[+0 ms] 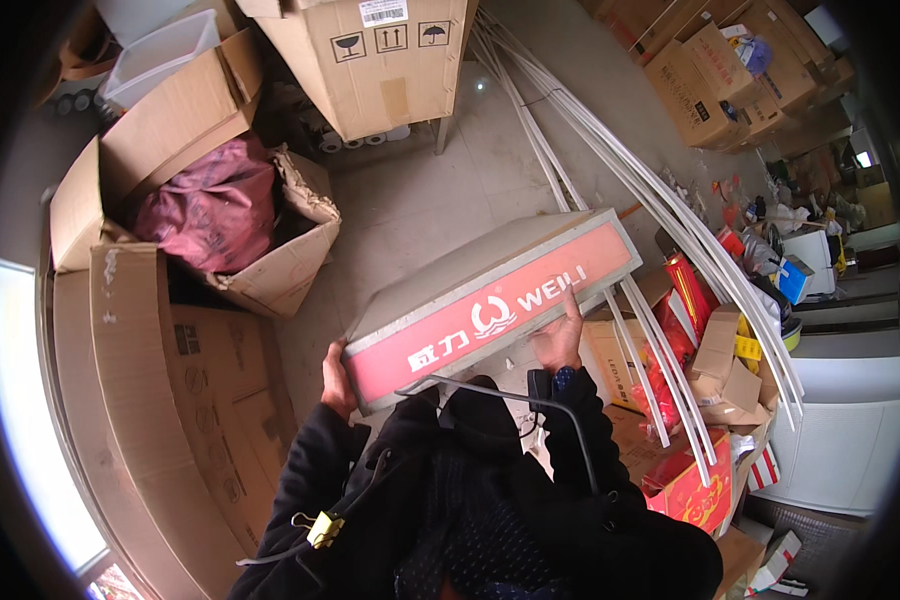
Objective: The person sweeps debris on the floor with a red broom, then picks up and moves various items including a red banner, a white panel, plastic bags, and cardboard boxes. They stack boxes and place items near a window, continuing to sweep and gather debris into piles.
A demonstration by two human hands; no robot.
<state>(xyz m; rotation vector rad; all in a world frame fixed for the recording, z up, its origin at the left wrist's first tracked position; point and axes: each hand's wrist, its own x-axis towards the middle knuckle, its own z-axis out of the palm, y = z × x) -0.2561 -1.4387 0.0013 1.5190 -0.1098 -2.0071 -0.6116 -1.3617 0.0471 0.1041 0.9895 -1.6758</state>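
A long box-shaped panel [487,300] with a grey frame and a red front face bearing the Weili brand mark is held before my body, tilted so that its right end sits higher in the picture. My left hand [337,381] grips its left end, thumb along the edge. Under the lower edge, right of the middle, my right hand [562,334] supports it with the thumb laid over the red face. The fingers beneath the panel are hidden. A dark cable [525,397] runs across in front of my jacket.
An opened carton [285,262] with a maroon sack [210,202] stands at left, above flattened cardboard [217,420]. A large carton [390,67] is ahead. Long white strips [615,150] slant across the right side, over a red box [694,487] and piled cartons. Grey floor tiles [435,187] show between.
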